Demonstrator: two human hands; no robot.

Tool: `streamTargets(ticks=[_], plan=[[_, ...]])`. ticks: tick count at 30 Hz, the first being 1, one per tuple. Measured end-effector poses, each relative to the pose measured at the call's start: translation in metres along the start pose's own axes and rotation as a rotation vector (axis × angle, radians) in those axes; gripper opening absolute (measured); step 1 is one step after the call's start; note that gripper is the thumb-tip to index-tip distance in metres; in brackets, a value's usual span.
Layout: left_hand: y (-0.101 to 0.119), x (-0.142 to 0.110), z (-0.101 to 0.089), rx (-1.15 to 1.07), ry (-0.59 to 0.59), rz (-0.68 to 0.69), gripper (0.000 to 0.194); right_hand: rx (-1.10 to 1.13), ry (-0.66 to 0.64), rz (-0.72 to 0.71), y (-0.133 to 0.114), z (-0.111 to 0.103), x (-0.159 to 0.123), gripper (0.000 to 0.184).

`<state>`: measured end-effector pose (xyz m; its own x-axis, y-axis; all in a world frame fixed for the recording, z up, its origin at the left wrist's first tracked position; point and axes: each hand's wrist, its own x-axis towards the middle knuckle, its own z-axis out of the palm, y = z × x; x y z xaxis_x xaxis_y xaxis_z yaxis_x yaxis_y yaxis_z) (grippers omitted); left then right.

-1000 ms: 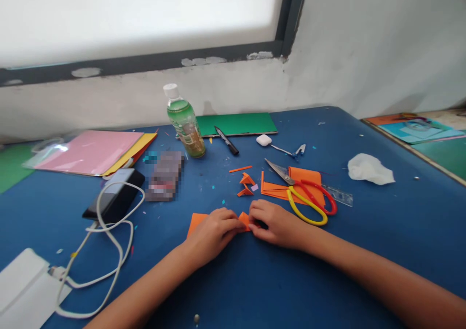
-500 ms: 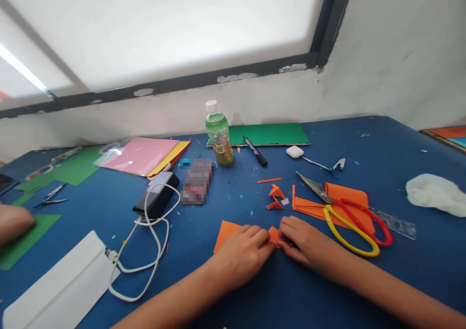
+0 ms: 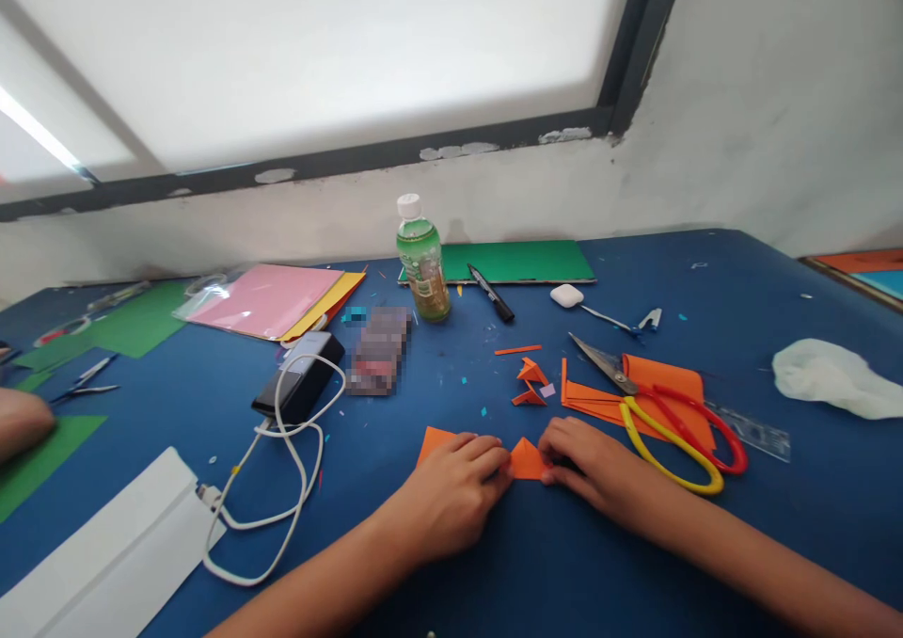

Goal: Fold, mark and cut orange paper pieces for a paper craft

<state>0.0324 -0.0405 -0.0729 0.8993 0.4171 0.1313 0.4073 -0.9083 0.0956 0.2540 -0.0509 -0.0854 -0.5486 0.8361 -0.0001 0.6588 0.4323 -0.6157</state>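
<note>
A small piece of folded orange paper (image 3: pixel 526 462), with a pointed top, lies flat on the blue table between my hands. My left hand (image 3: pixel 458 487) is closed at its left end, fingertips pressed down and partly covering it. At its right corner my right hand (image 3: pixel 584 459) pinches the paper between thumb and fingers. Another orange sheet (image 3: pixel 432 444) sticks out from behind my left hand, its lower part hidden. Just beyond are small folded orange pieces (image 3: pixel 529 393). Scissors (image 3: pixel 670 422) with red and yellow handles rest on orange paper strips (image 3: pixel 593 401) to the right.
A drink bottle (image 3: pixel 424 271), a marker (image 3: pixel 491 293) and a green board (image 3: pixel 532 262) stand or lie at the back. A power bank (image 3: pixel 300 379) with a white cable and a white envelope (image 3: pixel 119 553) are on the left. Another person's hand (image 3: pixel 24 422) is at far left.
My left hand has shifted slightly left, away from my right hand, so more of the folded orange paper shows between them. The whole view has moved slightly.
</note>
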Motion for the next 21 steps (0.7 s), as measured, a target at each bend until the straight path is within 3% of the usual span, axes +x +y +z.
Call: streamTargets(ticks=[5, 7, 8, 9, 10, 14, 17, 21], plan=[[-0.011, -0.006, -0.015, -0.161, -0.040, 0.014, 0.027, 0.013, -0.030, 0.025, 0.001, -0.007, -0.003, 0.009], [-0.025, -0.009, -0.026, -0.197, -0.040, -0.066, 0.024, 0.014, -0.039, 0.026, 0.000, -0.009, -0.003, 0.007], [-0.035, -0.009, -0.032, -0.139, -0.018, -0.192, 0.024, 0.012, -0.043, 0.023, -0.001, -0.010, -0.004, 0.006], [-0.047, -0.010, -0.038, -0.048, 0.015, -0.432, 0.025, 0.007, -0.045, 0.018, -0.001, -0.011, -0.004, 0.006], [-0.060, -0.009, -0.044, 0.017, 0.063, -0.584, 0.028, 0.001, -0.044, 0.011, -0.002, -0.011, -0.004, 0.006], [-0.109, -0.002, -0.057, 0.189, 0.134, -0.996, 0.057, -0.033, -0.032, -0.010, -0.003, -0.013, -0.004, 0.006], [-0.131, 0.006, -0.057, 0.203, 0.055, -1.180, 0.080, -0.046, -0.026, -0.013, -0.003, -0.013, -0.004, 0.006], [-0.140, 0.014, -0.053, 0.189, -0.027, -1.279, 0.085, -0.072, -0.004, -0.038, -0.004, -0.013, -0.005, 0.004]])
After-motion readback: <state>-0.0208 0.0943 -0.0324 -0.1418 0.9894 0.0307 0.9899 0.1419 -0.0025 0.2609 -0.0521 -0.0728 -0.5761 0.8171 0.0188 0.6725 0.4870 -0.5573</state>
